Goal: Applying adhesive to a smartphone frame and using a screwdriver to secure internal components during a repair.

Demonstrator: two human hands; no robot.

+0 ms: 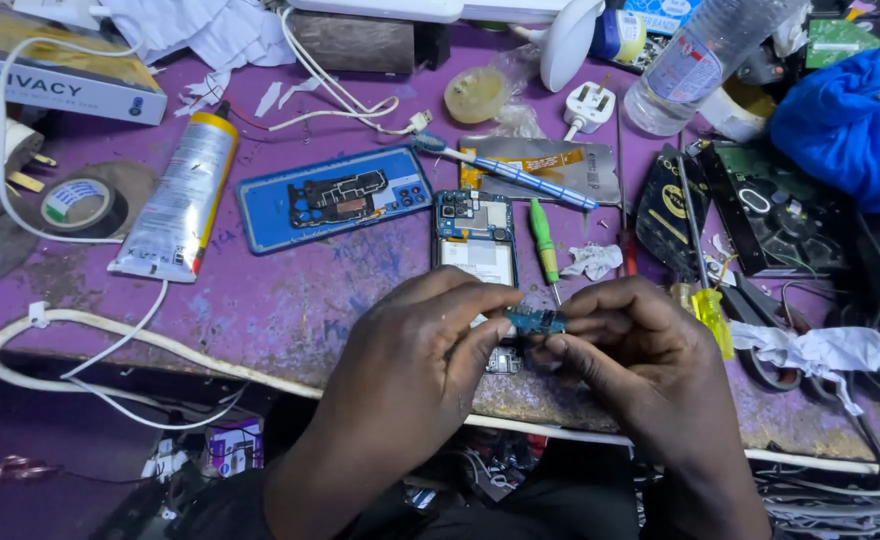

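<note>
A small blue-green circuit board (537,320) is pinched between the fingertips of my left hand (415,355) and my right hand (635,345), just above the front edge of the purple bench (290,290). Right behind my hands lies an opened phone (475,240) with its blue board and white battery exposed. Beside it rest a green-handled screwdriver (544,240) and a blue phone back cover (335,198).
A long glue tube (180,195), a tape roll (77,202), a blue-handled brush (508,172), a yellow-handled screwdriver (708,310), a white plug (588,105), a clear bottle (695,60) and a blue cloth (855,125) crowd the bench. White cables (140,345) run along its front edge.
</note>
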